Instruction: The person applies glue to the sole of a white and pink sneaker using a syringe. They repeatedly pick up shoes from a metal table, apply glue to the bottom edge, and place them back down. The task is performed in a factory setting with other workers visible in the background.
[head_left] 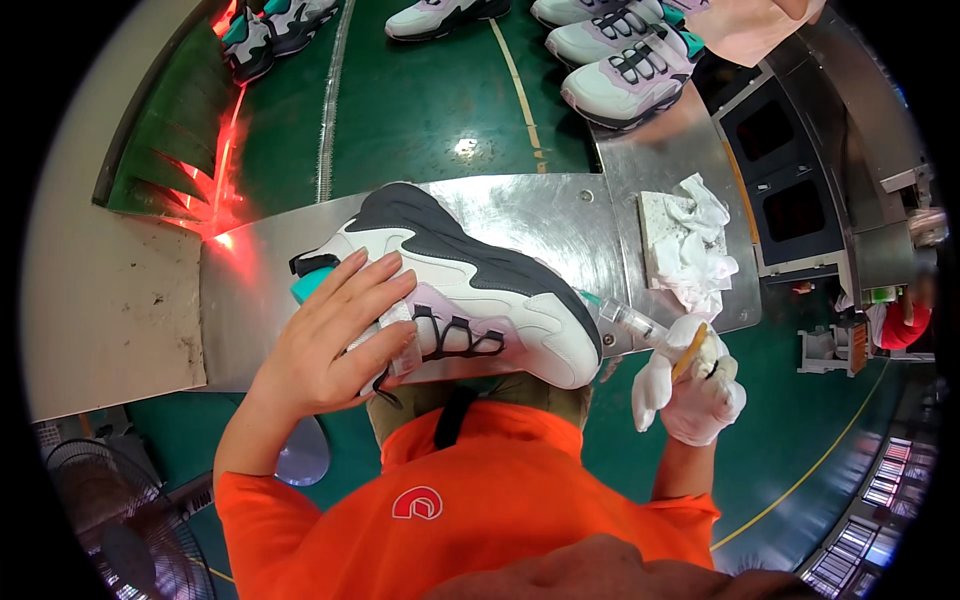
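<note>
A white and lilac sneaker [545, 335] with a dark grey sole lies on its side on the metal table [590, 230], its toe pointing right. My bare left hand [355, 325] grips it round the ankle opening and tongue, over the upper laces. Close to the toe, my right hand [692, 390], in a white glove, holds a clear syringe [632, 321]. The syringe's teal needle end points at the sole edge by the toe; whether it touches, I cannot tell. A thin yellow stick [690, 352] is also held between the gloved fingers.
Beyond the table runs a green conveyor belt [420, 120] carrying more sneakers [630, 85]. A crumpled white cloth [690, 245] lies right of the shoe. Red light [222, 240] glows at the left barrier. A fan [130, 530] stands lower left; a person in red [903, 325] is far right.
</note>
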